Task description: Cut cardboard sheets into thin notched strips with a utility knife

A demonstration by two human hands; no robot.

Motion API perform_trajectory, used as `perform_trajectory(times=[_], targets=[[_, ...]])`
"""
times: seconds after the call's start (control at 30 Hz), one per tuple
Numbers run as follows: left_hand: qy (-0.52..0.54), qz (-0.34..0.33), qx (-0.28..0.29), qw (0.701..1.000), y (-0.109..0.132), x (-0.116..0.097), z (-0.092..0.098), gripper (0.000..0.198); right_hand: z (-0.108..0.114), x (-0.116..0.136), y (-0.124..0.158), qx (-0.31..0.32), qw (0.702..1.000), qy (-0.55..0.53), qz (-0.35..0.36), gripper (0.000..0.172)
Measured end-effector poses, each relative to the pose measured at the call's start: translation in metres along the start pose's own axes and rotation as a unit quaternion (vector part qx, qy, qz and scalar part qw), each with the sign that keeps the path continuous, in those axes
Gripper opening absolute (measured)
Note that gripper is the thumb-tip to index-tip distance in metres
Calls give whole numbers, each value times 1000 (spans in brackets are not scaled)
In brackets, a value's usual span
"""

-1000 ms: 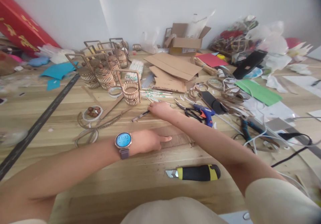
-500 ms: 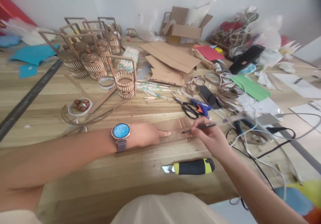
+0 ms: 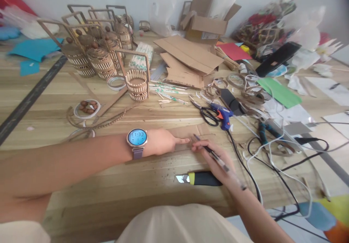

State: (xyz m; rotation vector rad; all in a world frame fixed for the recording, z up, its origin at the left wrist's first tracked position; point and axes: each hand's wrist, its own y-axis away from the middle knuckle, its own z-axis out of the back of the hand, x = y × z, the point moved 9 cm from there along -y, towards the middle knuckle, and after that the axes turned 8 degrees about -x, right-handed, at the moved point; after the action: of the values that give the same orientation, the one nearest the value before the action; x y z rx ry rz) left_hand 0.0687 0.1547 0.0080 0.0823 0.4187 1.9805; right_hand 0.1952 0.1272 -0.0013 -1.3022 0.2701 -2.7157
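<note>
My left hand (image 3: 163,142), with a round blue-faced watch (image 3: 137,138) on the wrist, lies flat on a strip of brown cardboard (image 3: 191,133) on the wooden table, fingers stretched out. My right hand (image 3: 215,159) grips a dark pen (image 3: 211,152) in a writing hold. The pen's tip touches the cardboard strip just right of my left fingertips. A yellow and black utility knife (image 3: 199,178) lies on the table, partly hidden under my right hand.
Black scissors (image 3: 204,114) and a blue glue gun (image 3: 223,116) lie beyond the strip. Several slatted cardboard baskets (image 3: 100,59) stand at the back left, flat cardboard sheets (image 3: 188,59) and an open box (image 3: 207,27) behind. Tangled cables (image 3: 272,152) and pliers (image 3: 263,132) lie to the right.
My right hand picked up the pen from the far table and brought it back to the cardboard strip, turning it tip down. My left hand stayed on the strip.
</note>
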Motion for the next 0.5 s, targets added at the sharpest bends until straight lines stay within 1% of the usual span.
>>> perform_trajectory(times=[0.07, 0.13, 0.2, 0.33, 0.5], targets=[[-23, -3, 26, 999, 1, -3, 1, 73, 0, 0, -4, 27, 997, 50, 59, 16], [-37, -17, 41, 998, 1, -6, 2, 75, -5, 0, -6, 64, 986, 90, 122, 13], [-38, -25, 42, 998, 1, -7, 3, 75, -11, -1, -8, 98, 976, 113, 158, 13], [-19, -22, 20, 999, 0, -5, 3, 72, -15, 0, -12, 128, 970, 125, 164, 18], [-2, -11, 13, 1000, -1, -2, 2, 71, -15, 6, -14, 141, 969, 109, 169, 20]])
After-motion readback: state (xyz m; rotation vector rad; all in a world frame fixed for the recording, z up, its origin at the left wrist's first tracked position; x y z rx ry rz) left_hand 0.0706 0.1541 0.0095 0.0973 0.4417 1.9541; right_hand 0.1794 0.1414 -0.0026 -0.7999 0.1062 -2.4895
